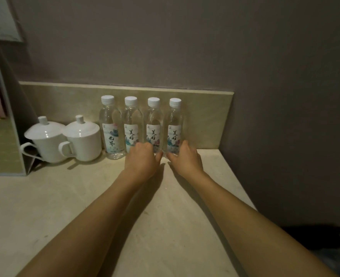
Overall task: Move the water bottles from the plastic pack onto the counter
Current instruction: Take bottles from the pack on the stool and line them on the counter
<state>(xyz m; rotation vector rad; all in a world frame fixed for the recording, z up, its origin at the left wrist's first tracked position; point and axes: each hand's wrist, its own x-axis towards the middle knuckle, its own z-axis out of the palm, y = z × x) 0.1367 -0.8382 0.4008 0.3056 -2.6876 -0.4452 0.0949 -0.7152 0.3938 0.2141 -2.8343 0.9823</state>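
1. Where the beige stone counter [85,196] meets its low backsplash, four clear plastic water bottles with white caps [142,124] stand upright in a row, side by side.
2. Left hand [142,159] wraps the base of the third bottle [153,120] — fingers curled round it.
3. Right hand [186,158] grips the base of the fourth, rightmost bottle [174,120].
4. Two white lidded ceramic mugs [65,138] sit just left of the row — beside a standing card display [5,136].

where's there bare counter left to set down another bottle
Free: the counter in front of the bottle row, and the strip right of the right hand. Crowded: the back edge, bottles beside lidded cups, left hand at their bases.
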